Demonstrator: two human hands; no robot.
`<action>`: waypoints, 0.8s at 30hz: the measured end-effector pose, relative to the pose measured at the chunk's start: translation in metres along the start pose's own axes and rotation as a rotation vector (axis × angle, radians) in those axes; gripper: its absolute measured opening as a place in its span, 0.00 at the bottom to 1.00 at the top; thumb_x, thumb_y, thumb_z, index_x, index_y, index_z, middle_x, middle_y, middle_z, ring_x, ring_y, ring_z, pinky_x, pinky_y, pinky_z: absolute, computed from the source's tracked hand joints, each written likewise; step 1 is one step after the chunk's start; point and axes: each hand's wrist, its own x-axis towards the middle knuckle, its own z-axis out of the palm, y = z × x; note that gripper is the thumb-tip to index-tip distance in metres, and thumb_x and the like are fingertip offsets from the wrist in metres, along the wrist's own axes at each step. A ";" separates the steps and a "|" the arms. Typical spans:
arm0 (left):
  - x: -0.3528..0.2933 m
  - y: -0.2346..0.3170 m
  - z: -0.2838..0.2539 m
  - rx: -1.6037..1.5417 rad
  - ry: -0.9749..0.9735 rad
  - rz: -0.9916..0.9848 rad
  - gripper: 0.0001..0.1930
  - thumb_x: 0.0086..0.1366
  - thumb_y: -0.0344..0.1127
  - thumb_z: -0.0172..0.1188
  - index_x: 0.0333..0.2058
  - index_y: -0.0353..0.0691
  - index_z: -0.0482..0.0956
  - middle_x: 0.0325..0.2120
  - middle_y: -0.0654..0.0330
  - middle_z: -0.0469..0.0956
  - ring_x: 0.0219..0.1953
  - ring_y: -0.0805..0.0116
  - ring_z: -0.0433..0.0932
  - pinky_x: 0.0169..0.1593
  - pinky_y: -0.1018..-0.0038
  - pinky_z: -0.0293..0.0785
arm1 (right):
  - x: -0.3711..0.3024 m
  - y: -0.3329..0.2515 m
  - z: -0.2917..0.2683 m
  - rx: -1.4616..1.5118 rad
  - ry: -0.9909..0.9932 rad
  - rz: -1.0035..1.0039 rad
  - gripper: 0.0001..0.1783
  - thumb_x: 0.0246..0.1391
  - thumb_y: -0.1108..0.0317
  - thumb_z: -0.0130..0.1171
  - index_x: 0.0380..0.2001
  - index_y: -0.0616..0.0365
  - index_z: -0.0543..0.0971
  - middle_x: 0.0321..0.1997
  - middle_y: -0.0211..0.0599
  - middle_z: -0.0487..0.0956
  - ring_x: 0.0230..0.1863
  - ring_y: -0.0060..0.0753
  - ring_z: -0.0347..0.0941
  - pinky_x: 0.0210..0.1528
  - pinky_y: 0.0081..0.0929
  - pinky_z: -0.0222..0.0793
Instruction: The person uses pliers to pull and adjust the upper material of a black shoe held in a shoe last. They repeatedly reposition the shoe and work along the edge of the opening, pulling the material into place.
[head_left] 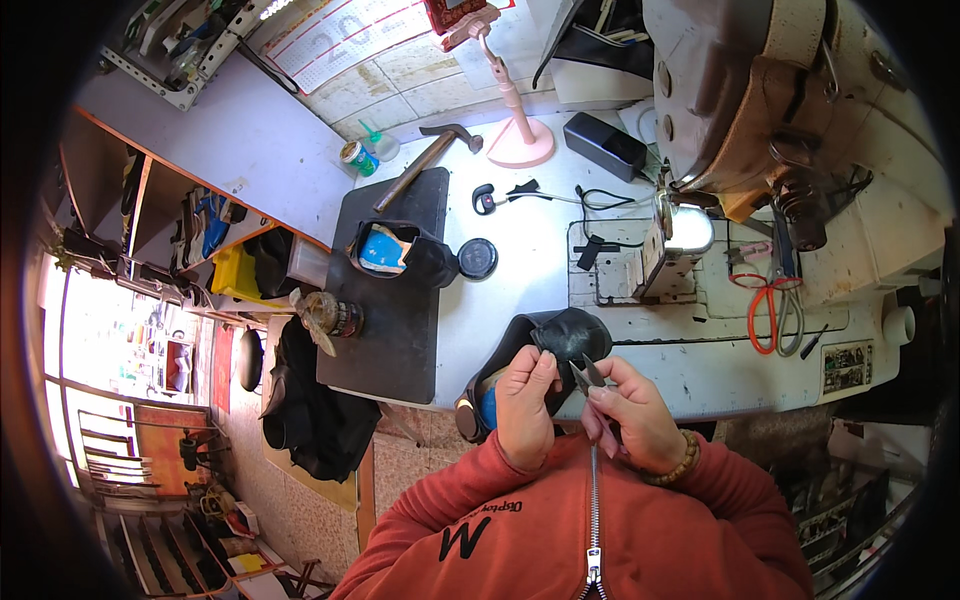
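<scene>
A black leather shoe with a blue insole lies at the table's near edge, partly hidden by my hands. My left hand is closed in a pinch against the shoe's upper; whatever sits between its fingertips is too small to tell. Close beside it, my right hand grips pink-handled snips. Their dark pointed blades are parted and point away from me, near the shoe and my left fingertips. The other black shoe, also with blue inside, rests on a dark mat farther left.
On the dark mat stand a glue-smeared jar and a hammer. A round black lid lies beside it. A sewing machine takes up the right, with orange-handled scissors nearby. Behind are a pink stand and a black box.
</scene>
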 end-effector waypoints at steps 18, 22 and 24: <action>-0.002 -0.002 -0.004 0.084 -0.070 0.008 0.12 0.67 0.32 0.49 0.23 0.42 0.65 0.21 0.71 0.63 0.25 0.82 0.58 0.31 0.84 0.57 | 0.010 0.016 0.001 -0.214 0.360 -0.502 0.07 0.61 0.71 0.44 0.41 0.60 0.66 0.19 0.27 0.70 0.14 0.10 0.59 0.17 0.11 0.56; 0.001 -0.008 -0.005 0.089 -0.095 0.001 0.11 0.67 0.34 0.49 0.24 0.43 0.68 0.21 0.72 0.65 0.23 0.84 0.60 0.29 0.85 0.57 | 0.012 0.015 -0.009 -0.306 0.301 -0.436 0.08 0.61 0.70 0.43 0.42 0.60 0.64 0.20 0.29 0.70 0.13 0.11 0.58 0.16 0.10 0.55; 0.004 -0.012 -0.008 0.178 -0.162 -0.008 0.09 0.67 0.33 0.49 0.26 0.41 0.69 0.22 0.71 0.67 0.25 0.84 0.62 0.30 0.86 0.59 | 0.014 0.019 -0.012 -0.213 0.284 -0.387 0.08 0.60 0.70 0.47 0.41 0.61 0.66 0.20 0.26 0.70 0.15 0.10 0.59 0.17 0.10 0.55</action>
